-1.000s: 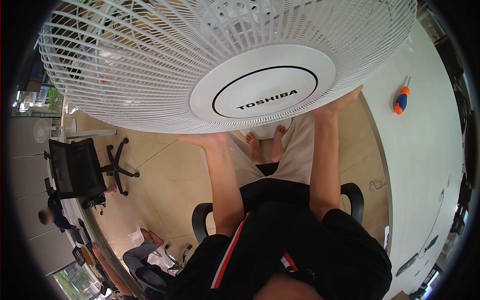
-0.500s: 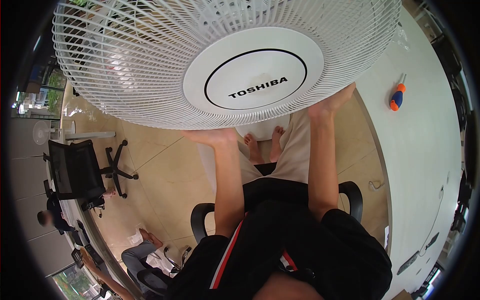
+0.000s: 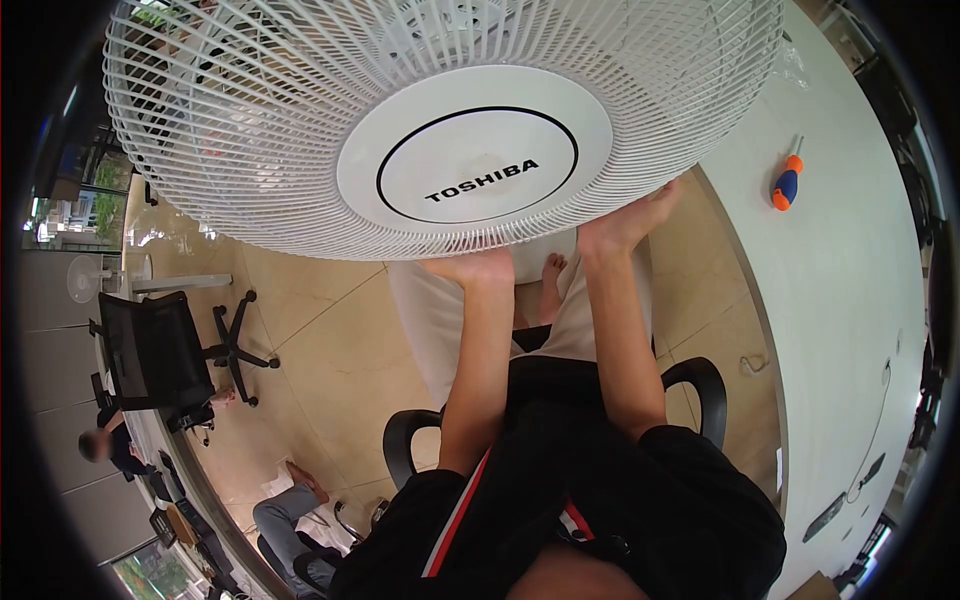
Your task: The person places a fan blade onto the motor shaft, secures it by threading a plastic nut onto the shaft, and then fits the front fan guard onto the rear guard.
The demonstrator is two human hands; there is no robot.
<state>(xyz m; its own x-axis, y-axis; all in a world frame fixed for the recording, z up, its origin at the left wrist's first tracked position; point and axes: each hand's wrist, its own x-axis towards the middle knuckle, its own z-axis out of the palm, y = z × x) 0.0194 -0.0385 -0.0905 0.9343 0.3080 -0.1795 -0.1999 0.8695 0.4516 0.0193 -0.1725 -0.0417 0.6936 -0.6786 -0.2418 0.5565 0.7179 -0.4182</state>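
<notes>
A large white electric fan fills the top of the view, its round wire grille (image 3: 250,185) facing me with a TOSHIBA badge (image 3: 475,150) at the centre. My left hand (image 3: 475,264) is closed at the grille's lower rim, just under the badge; its fingers are mostly hidden behind the wires. Farther right along the same rim, my right hand (image 3: 625,222) grips the edge, its fingertips partly covered by the grille. Below the fan, a white base (image 3: 545,248) shows on the floor by a bare foot.
On the long pale table (image 3: 830,330) at right lie an orange and blue screwdriver (image 3: 787,184), clear plastic (image 3: 791,66) and a cable (image 3: 876,420). Left are an office chair (image 3: 155,350), a small fan (image 3: 85,278) and a seated person's leg (image 3: 285,510). My armchair's arms (image 3: 410,440) flank me.
The grille has shifted left and slightly down in view. My left hand has slid right along the rim, closer to my right hand, which has moved left with the grille.
</notes>
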